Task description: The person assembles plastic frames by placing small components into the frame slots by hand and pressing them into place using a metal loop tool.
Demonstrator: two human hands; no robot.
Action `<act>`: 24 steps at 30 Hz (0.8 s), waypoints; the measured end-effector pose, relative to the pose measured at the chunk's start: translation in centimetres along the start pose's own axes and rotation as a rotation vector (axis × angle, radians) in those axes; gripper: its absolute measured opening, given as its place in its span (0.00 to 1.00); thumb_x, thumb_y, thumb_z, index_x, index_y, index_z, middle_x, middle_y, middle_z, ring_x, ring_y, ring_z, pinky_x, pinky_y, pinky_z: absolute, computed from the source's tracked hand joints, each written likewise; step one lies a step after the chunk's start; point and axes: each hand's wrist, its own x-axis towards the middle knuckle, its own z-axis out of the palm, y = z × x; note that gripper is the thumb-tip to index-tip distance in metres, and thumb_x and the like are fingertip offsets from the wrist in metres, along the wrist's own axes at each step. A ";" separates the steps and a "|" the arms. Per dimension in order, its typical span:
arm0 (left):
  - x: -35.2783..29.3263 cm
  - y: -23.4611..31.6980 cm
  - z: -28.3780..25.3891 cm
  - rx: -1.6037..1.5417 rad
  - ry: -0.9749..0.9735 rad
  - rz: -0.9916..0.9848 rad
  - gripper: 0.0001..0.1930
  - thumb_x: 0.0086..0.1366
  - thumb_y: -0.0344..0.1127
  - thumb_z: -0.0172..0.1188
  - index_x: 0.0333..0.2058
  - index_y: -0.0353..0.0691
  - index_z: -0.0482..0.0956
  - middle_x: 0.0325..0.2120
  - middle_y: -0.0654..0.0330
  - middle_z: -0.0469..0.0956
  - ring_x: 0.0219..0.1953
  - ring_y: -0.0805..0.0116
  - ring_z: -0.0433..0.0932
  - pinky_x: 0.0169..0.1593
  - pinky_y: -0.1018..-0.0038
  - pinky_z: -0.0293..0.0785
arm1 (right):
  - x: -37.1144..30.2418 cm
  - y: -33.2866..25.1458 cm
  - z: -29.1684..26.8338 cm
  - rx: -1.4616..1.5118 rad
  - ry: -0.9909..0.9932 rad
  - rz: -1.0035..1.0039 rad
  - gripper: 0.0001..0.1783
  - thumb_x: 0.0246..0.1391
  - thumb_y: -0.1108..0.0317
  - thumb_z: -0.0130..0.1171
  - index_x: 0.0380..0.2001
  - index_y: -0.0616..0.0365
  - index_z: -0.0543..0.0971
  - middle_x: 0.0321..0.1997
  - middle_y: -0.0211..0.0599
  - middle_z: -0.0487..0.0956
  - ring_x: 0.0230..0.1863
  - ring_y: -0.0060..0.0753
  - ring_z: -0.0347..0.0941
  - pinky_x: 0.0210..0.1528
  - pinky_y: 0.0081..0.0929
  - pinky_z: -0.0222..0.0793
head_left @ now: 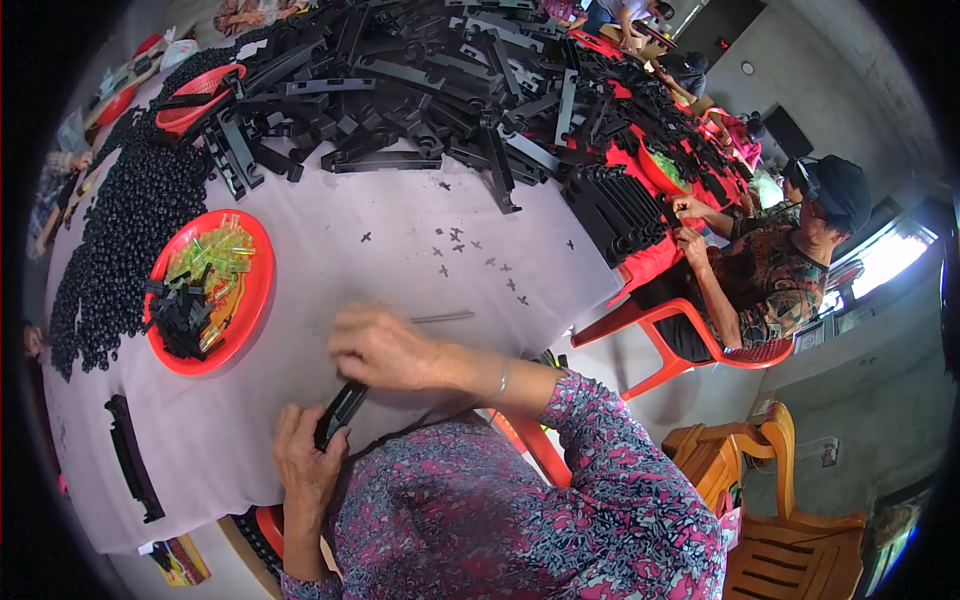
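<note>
My left hand (305,450) is closed around a short black plastic part (341,412) with a shiny top, held low over the near edge of the cloth-covered table. Just beyond and above that part is my right hand (380,345), palm down and curled; motion smears its fingers, so whether it grips anything cannot be made out. A thin metal rod (443,317) lies on the cloth beside the right wrist. To the left, a red plate (262,290) carries small black pieces (184,318) and clear yellow-green strips (215,250).
Long black plastic strips (400,90) are heaped at the far side. Small round black pieces (130,240) cover the left. One strip (132,457) lies front left; cross-shaped bits (457,235) dot the cloth. A person (790,260) works at right, near a wooden chair (780,500).
</note>
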 end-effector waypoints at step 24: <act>-0.2 -0.3 -0.5 -0.022 -0.033 -0.016 0.18 0.44 0.30 0.69 0.36 0.34 0.76 0.28 0.52 0.68 0.34 0.50 0.72 0.37 0.60 0.69 | -1.0 3.3 -2.2 -0.003 -0.057 0.581 0.18 0.45 0.59 0.66 0.32 0.63 0.77 0.34 0.49 0.75 0.37 0.54 0.74 0.41 0.44 0.69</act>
